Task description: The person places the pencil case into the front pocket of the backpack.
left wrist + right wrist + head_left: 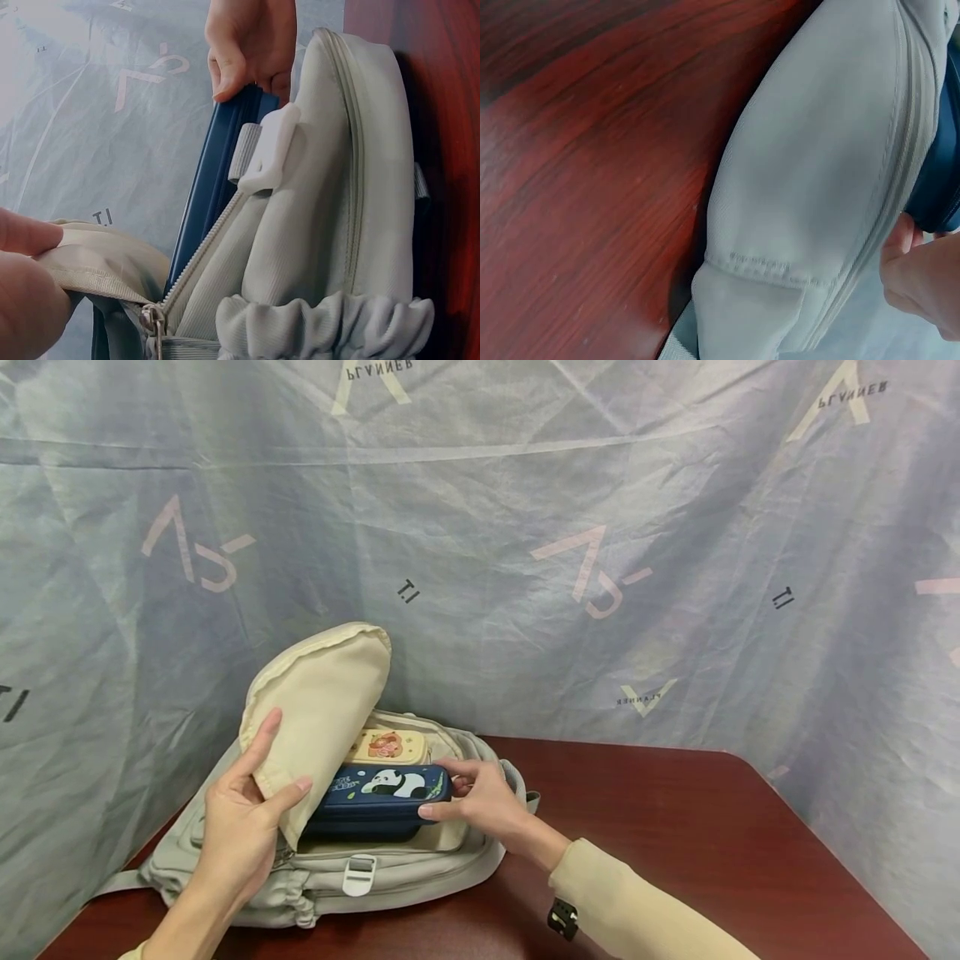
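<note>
A light grey backpack lies on the table with its front compartment unzipped. My left hand holds up its cream-lined flap, thumb and fingers at the flap's edge. Thumb and fingers of my right hand pinch the right end of a navy pencil case with a panda picture. That case sits partly in the compartment; the flap hides its left end. Behind it rests a pale yellow case with a cartoon print. A dark blue shape shows under the panda case; whether it is separate I cannot tell.
The dark red wooden table extends to the right of the backpack. A grey printed cloth hangs behind and at both sides. The backpack has a white buckle in front and a zipper pull by the flap.
</note>
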The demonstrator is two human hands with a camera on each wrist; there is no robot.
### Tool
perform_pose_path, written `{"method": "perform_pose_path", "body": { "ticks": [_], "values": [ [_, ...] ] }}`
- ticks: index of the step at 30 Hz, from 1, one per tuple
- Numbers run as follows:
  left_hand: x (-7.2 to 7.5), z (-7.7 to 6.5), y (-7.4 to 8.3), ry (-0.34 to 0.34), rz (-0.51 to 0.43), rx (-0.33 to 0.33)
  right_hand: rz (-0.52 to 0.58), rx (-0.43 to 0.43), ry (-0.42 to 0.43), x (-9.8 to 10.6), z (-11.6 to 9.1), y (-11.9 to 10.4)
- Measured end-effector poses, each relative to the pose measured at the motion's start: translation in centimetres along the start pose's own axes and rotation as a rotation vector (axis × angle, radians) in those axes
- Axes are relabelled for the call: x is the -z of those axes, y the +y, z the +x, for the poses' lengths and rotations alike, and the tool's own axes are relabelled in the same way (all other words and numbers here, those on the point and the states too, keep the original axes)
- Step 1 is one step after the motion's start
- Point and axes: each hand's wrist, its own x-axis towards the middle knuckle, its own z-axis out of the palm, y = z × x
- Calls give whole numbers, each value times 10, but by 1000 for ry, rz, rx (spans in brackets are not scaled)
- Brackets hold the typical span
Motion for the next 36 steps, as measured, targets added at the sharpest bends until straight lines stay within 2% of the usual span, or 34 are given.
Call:
{"method": "perform_pose_path", "body": {
  "ticks": [10, 22, 36],
  "values": [
    [-1, 1, 0, -5, -19, 6, -7, 20, 6, -9, 5, -2],
    [-1, 1, -1, -4, -32, 12, -31, -4, 17, -18, 12, -3],
    [-1, 1, -1, -11, -44, 1, -34, 6, 14, -28, 18, -3]
  ]
}}
